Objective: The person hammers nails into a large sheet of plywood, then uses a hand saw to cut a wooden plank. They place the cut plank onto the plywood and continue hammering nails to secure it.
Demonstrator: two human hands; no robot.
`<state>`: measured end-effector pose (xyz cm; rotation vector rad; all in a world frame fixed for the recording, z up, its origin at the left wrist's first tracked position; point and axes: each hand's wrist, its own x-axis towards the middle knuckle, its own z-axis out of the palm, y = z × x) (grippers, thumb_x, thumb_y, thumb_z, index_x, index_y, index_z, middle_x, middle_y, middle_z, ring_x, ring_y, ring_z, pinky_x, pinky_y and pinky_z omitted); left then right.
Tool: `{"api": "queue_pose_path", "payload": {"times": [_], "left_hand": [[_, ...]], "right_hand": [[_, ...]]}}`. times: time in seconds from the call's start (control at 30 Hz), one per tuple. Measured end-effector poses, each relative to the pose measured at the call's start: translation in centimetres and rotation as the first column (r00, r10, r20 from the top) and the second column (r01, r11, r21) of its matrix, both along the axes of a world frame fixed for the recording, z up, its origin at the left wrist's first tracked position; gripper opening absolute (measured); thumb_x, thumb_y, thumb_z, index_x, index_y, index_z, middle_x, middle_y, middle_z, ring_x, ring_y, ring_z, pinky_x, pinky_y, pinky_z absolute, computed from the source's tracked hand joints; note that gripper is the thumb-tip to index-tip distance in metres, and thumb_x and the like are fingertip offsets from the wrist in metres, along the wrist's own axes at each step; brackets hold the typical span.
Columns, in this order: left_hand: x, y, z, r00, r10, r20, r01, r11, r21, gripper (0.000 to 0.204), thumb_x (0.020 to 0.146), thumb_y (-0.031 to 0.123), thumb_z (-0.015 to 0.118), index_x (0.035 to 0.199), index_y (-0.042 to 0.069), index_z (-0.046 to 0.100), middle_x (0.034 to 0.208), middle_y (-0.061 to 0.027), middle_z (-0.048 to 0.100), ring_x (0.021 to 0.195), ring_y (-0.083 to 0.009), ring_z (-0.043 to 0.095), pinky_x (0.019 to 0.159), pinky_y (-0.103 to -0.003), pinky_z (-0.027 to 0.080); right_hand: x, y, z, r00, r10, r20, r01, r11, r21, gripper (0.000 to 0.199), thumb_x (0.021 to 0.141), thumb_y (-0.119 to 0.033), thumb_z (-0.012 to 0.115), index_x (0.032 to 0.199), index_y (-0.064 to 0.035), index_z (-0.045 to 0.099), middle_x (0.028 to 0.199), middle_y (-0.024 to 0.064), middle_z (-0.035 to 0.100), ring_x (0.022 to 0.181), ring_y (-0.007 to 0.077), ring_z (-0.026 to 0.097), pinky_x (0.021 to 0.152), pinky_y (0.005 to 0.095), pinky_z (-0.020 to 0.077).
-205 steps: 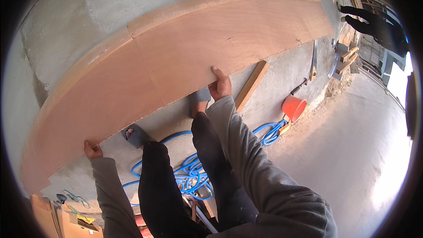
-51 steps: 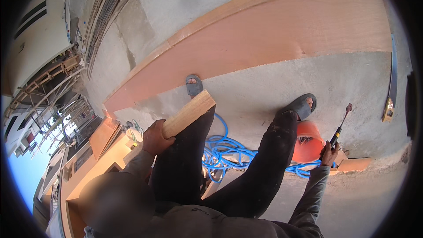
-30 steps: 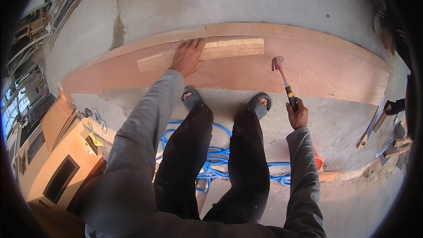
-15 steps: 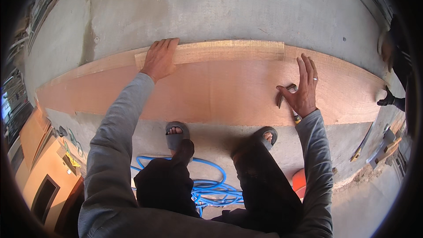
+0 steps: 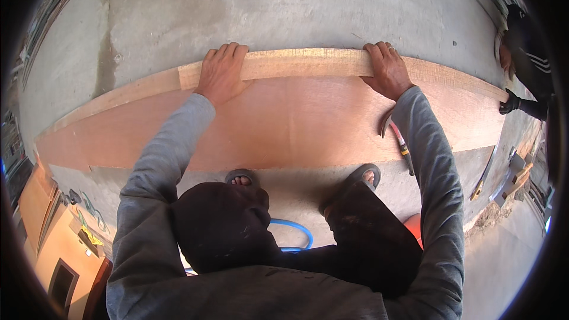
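A long reddish plywood sheet (image 5: 278,118) lies across the concrete floor in front of me. Along its far edge runs a pale wooden strip (image 5: 305,62). My left hand (image 5: 222,71) grips this strip left of the middle, fingers curled over the far side and thumb hidden. Farther right, my right hand (image 5: 388,72) wraps round the same strip, a ring on one finger. Beside my right forearm a claw hammer (image 5: 403,149) with a red, yellow and black handle rests on the sheet's near part; the sleeve partly covers it.
At the right, another person's black-gloved hand (image 5: 510,103) is at the sheet's far right corner. A handsaw-like blade (image 5: 486,173) and a wooden-handled tool (image 5: 521,175) lie on that side. Blue hose (image 5: 302,232) and an orange-red object (image 5: 414,225) are near my legs.
My right hand has gone from above the hammer to the strip and closed on it. My left hand stays there. I have lowered my body, and the other person's gloved hand has reached the wood.
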<state>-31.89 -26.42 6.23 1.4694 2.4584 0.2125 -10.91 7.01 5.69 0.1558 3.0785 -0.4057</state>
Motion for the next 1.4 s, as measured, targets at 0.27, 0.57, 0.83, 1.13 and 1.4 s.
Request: {"api": "queue_pose_path", "payload": {"times": [0.27, 0.57, 0.83, 1.13, 1.4], "left_hand": [[0.4, 0.7, 0.7, 0.999, 0.018, -0.032, -0.022, 0.995, -0.101, 0.062, 0.072, 0.04, 0.084, 0.118, 0.008, 0.057, 0.115, -0.0081, 0.06, 0.112, -0.0266, 0.056, 0.092, -0.042, 0.042], [0.7, 0.9, 0.3, 0.991, -0.046, -0.126, 0.026, 0.987, -0.157, 0.074, 0.069, 0.029, 0.088, 0.129, 0.006, 0.05, 0.123, -0.013, 0.057, 0.119, -0.031, 0.053, 0.097, -0.046, 0.043], [0.2, 1.5, 1.0, 0.99, -0.108, -0.093, 0.078, 0.958, -0.277, 0.099, 0.065, 0.03, 0.091, 0.143, 0.001, 0.037, 0.136, -0.0221, 0.051, 0.128, -0.0406, 0.049, 0.104, -0.05, 0.045], [-1.5, 6.2, 2.6, 0.941, -0.325, -0.098, 0.323, 0.946, -0.037, 0.088, 0.087, 0.027, 0.073, 0.155, -0.003, 0.026, 0.155, -0.0281, 0.036, 0.144, -0.0437, 0.034, 0.119, -0.05, 0.029], [9.4, 21.8, 6.0, 0.877, -0.479, 0.034, 0.455, 0.851, 0.261, 0.071, 0.092, 0.009, 0.065, 0.153, -0.004, 0.03, 0.154, -0.0244, 0.04, 0.144, -0.037, 0.038, 0.12, -0.046, 0.028]], "right_hand": [[2.9, -1.0, 1.3, 0.982, -0.107, 0.153, 0.101, 0.994, 0.045, 0.071, 0.072, -0.016, 0.081, 0.133, -0.0057, 0.046, 0.122, 0.0159, 0.057, 0.116, 0.0365, 0.055, 0.1, 0.0471, 0.0479], [23.5, -7.6, 7.5, 0.712, -0.68, -0.178, 0.625, 0.728, -0.281, 0.074, 0.088, -0.018, 0.074, 0.151, -0.0095, 0.036, 0.146, 0.0253, 0.046, 0.134, 0.043, 0.047, 0.111, 0.0484, 0.0419], [51.6, -19.6, 11.5, -0.28, -0.863, -0.42, 0.94, -0.334, 0.061, 0.067, 0.087, -0.015, 0.075, 0.144, 0.0001, 0.042, 0.138, 0.023, 0.05, 0.132, 0.0394, 0.047, 0.11, 0.0474, 0.0386], [66.5, -24.1, 8.4, -0.404, -0.914, -0.03, 0.805, -0.37, 0.464, 0.022, 0.086, -0.023, 0.071, 0.101, -0.0085, 0.065, 0.093, 0.0134, 0.07, 0.096, 0.0328, 0.065, 0.085, 0.0471, 0.0439], [62.0, -25.8, 7.1, -0.091, -0.993, 0.082, 0.967, -0.107, -0.231, 0.017, 0.097, -0.017, 0.062, 0.103, -0.0029, 0.069, 0.086, 0.0148, 0.069, 0.082, 0.0326, 0.066, 0.078, 0.0431, 0.0516]]}}
